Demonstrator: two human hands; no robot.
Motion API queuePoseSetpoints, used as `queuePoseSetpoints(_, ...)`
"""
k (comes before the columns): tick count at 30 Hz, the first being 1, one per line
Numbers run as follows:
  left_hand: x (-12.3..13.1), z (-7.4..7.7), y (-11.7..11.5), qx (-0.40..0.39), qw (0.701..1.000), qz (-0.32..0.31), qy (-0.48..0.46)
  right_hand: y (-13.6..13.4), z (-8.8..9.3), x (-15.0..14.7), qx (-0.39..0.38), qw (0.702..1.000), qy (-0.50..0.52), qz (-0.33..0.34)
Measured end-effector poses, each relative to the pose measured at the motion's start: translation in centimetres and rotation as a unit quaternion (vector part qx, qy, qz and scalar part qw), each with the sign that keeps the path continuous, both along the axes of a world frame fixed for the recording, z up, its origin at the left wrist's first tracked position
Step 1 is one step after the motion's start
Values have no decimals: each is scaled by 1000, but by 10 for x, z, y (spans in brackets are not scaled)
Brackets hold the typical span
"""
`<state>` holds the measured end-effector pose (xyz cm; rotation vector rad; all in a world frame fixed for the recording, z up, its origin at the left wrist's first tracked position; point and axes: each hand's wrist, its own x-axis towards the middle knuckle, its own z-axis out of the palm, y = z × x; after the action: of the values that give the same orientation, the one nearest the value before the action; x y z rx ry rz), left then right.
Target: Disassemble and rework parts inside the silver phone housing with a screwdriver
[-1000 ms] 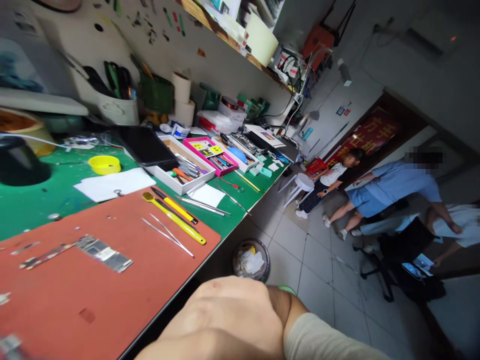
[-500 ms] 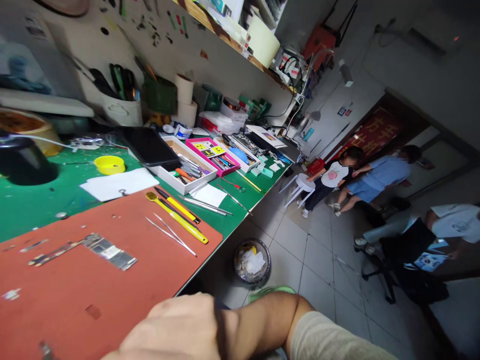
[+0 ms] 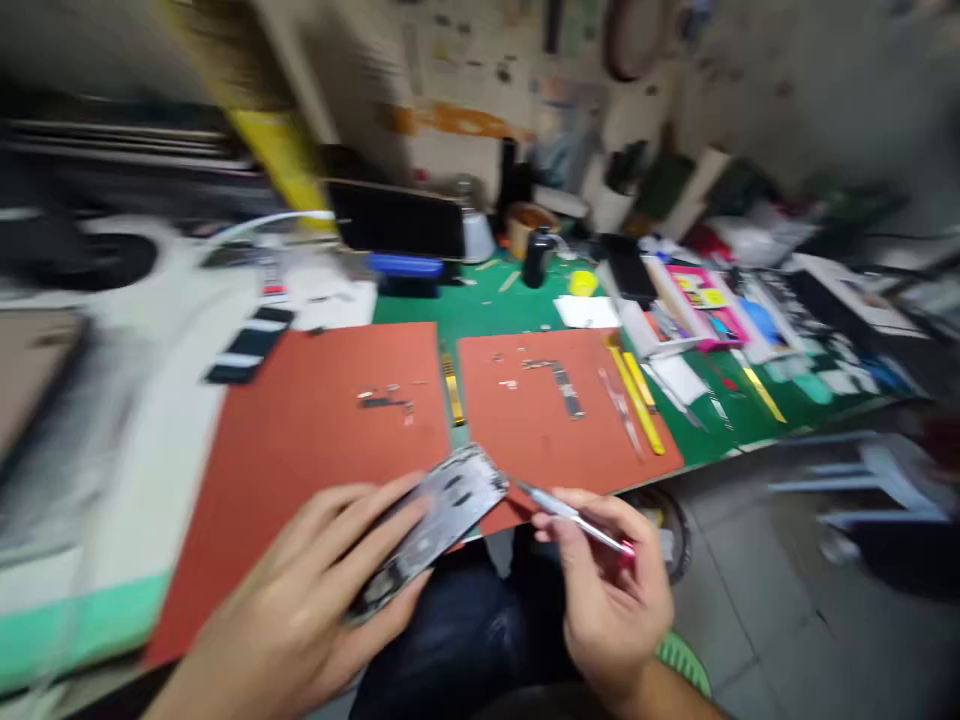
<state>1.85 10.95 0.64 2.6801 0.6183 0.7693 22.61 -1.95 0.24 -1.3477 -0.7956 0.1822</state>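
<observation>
head view, lower centre of the frame: the left hand [image 3: 311,585] holds a grey, flat, rectangular metal phone housing [image 3: 444,522], fingers across its face, thumb by its lower edge. the right hand [image 3: 611,590], lower right, pinches a slim, silver, pen-shaped metal tool [image 3: 561,507] with a red end, its tip just beside the housing's corner; blur hides any contact. the housing looks light, stiff, probably slippery and easily scratched; its long edges seem the safest hold.

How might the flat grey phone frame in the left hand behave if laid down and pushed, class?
The phone frame is probably stiff: its far end juts straight past the left hand. Being thin and flat, it would likely slide rather than roll.
</observation>
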Motion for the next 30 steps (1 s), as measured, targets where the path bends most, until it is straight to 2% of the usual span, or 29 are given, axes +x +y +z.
queuePoseSetpoints(2, -8, 3, -5, 0, 999, 17, 36, -1, -5, -4, 7, 996, -87, -20)
queuePoseSetpoints(5, -5, 7, -7, -10, 999, 23, 46, 1, -13, -12, 16, 980, -198, -30)
queuePoseSetpoints(11, -2, 10, -11, -20, 999, 30, 35, 11, -24, -18, 2, 947, -318, -34)
queuePoseSetpoints(17, -3, 8, -11, -26, 998, 39, 33, 15, -31, -20, -21, 937, -345, -57)
queuePoseSetpoints(30, -2, 11, -10, -27, 998, 34, 33, 14, -44, -14, -9, 950, -310, -38)
